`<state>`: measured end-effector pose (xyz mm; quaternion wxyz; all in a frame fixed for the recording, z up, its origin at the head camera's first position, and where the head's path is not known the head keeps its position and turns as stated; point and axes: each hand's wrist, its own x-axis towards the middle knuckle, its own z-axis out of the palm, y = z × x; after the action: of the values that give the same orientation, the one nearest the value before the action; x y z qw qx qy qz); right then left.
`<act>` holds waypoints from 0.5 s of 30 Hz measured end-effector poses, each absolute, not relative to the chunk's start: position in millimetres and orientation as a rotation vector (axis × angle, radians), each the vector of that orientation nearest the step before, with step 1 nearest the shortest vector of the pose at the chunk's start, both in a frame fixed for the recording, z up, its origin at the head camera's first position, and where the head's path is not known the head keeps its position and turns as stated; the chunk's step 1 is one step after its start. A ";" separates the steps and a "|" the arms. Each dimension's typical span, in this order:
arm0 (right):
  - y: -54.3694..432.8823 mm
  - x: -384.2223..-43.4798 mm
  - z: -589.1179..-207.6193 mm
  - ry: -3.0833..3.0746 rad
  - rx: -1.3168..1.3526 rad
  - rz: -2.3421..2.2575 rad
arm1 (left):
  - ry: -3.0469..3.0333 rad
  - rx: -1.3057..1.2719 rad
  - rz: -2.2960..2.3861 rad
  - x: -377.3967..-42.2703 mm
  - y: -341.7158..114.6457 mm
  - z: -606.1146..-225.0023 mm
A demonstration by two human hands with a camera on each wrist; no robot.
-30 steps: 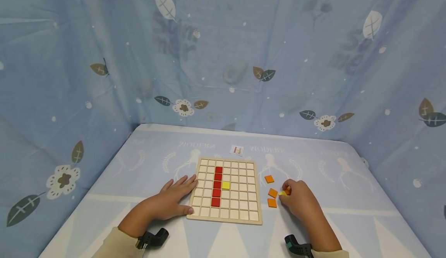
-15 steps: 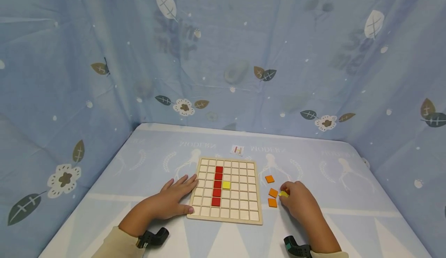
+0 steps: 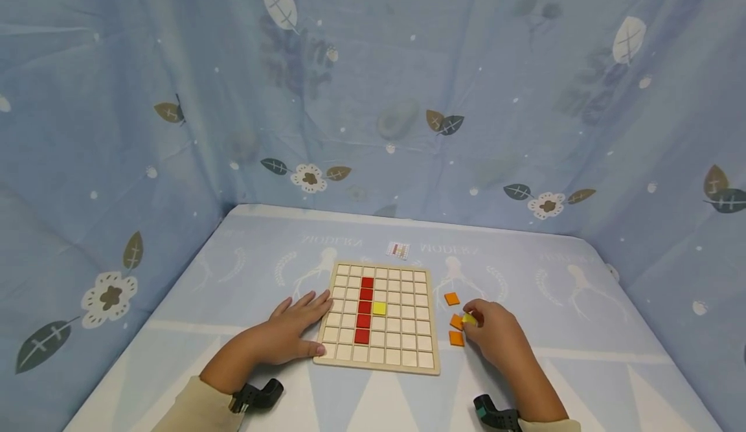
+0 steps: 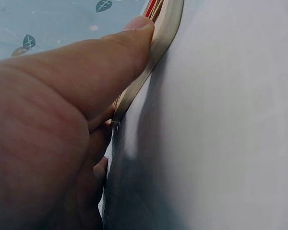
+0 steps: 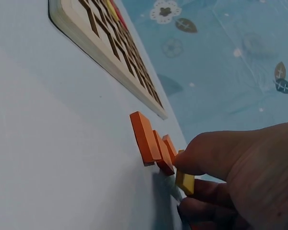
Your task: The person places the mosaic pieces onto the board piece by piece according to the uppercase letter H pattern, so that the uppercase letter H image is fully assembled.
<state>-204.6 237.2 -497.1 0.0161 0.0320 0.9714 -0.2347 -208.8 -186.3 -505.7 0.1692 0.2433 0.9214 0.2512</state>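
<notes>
Right hand (image 3: 497,336) pinches a yellow tile (image 5: 185,183) close by the orange tiles (image 3: 456,339), off the board's right side, so the board (image 3: 409,359) lies to that hand's left. Left hand (image 3: 289,333), fingers extended, rests on the board's left edge.

Yellow tile (image 5: 185,183), orange tiles (image 5: 145,139)

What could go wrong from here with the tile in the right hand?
The right hand pinches the yellow tile close beside the orange tiles, so it might nudge them. The pinched tile could also slip if the grip loosens. The left hand touches the left edge of the board; an accidental push might shift it.
</notes>
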 end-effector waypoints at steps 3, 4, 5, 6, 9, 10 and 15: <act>235.0 -204.9 -498.4 3.027 0.088 -0.788 | 2.617 0.688 0.713 -209.4 -186.1 -505.3; 233.6 -204.8 -498.4 3.025 0.082 -0.815 | 2.616 0.687 0.713 -209.3 -186.0 -505.0; 231.9 -204.8 -498.6 3.024 0.076 -0.840 | 2.617 0.686 0.712 -209.3 -185.7 -504.9; 229.7 -205.0 -498.5 3.018 0.062 -0.873 | 2.619 0.684 0.708 -209.4 -185.4 -504.9; 220.3 -206.2 -497.5 3.003 0.023 -0.957 | 2.623 0.669 0.705 -208.8 -184.5 -504.6; 216.5 -206.8 -496.9 3.004 0.009 -0.978 | 2.626 0.662 0.698 -208.4 -184.1 -504.1; 195.7 -211.0 -494.6 3.006 -0.060 -1.051 | 2.629 0.648 0.710 -207.0 -183.0 -503.9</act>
<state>-211.0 195.7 -494.6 -0.0216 -0.0188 0.9435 -0.3301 -207.0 -183.0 -503.9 0.1704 0.2281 0.9255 0.2499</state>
